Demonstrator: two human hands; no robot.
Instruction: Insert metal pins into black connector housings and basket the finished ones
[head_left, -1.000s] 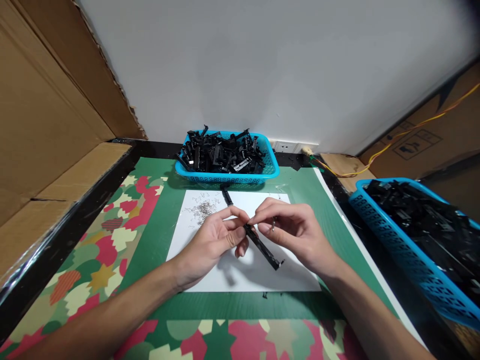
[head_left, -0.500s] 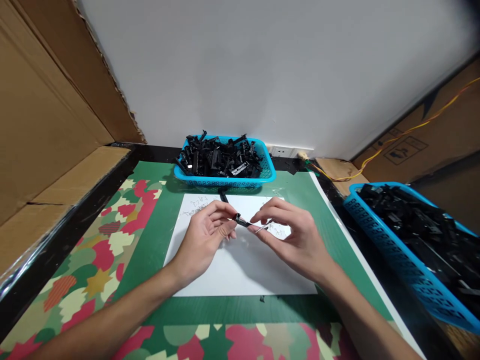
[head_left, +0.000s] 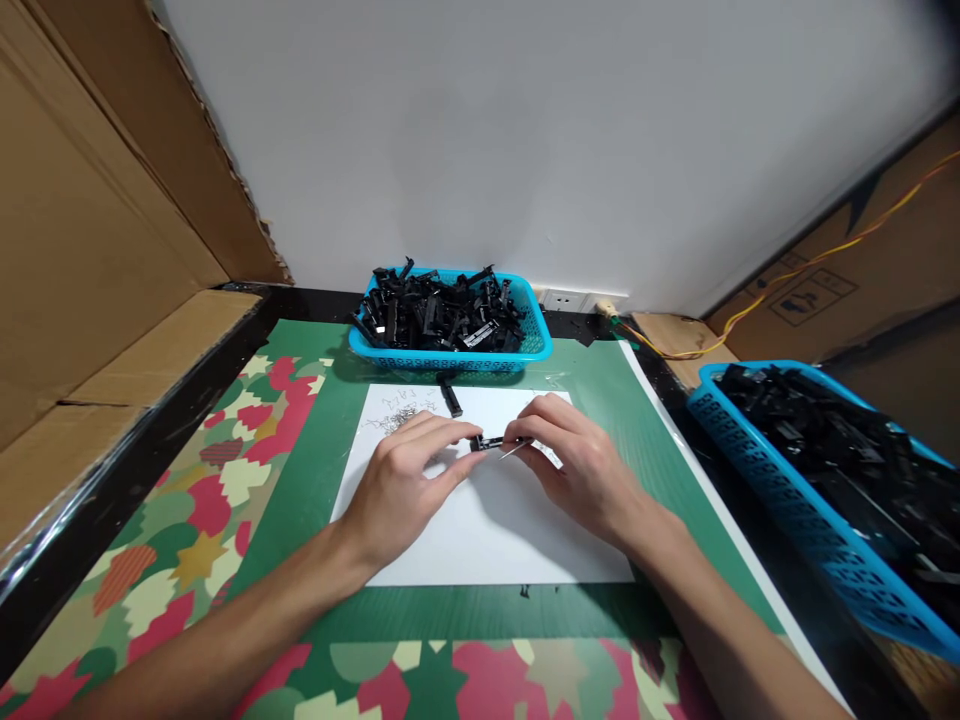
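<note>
Above a white sheet of paper (head_left: 480,540), both hands hold a small, narrow black plastic part (head_left: 491,442). My left hand (head_left: 409,475) pinches its left end between thumb and fingertips. My right hand (head_left: 574,455) grips the right end, and a thin metal pick or tweezer-like tool (head_left: 515,449) sticks out from the same fingers; its exact kind cannot be made out. Another black plastic part (head_left: 451,398) lies at the paper's upper edge. Fine, wire-like bits (head_left: 401,415) are scattered left of it, and more lie partly hidden behind my right hand.
A blue basket (head_left: 450,360) heaped with black plastic parts stands against the wall. A larger blue basket (head_left: 802,530) of black parts is at the right. Cardboard (head_left: 112,200) walls the left side. Tiny black pieces (head_left: 524,591) lie below the paper on the green mat (head_left: 420,615).
The black part has turned to lie more level between my hands. My left fingers have shifted to a pinch on its end, and my right fingers have closed over its other end.
</note>
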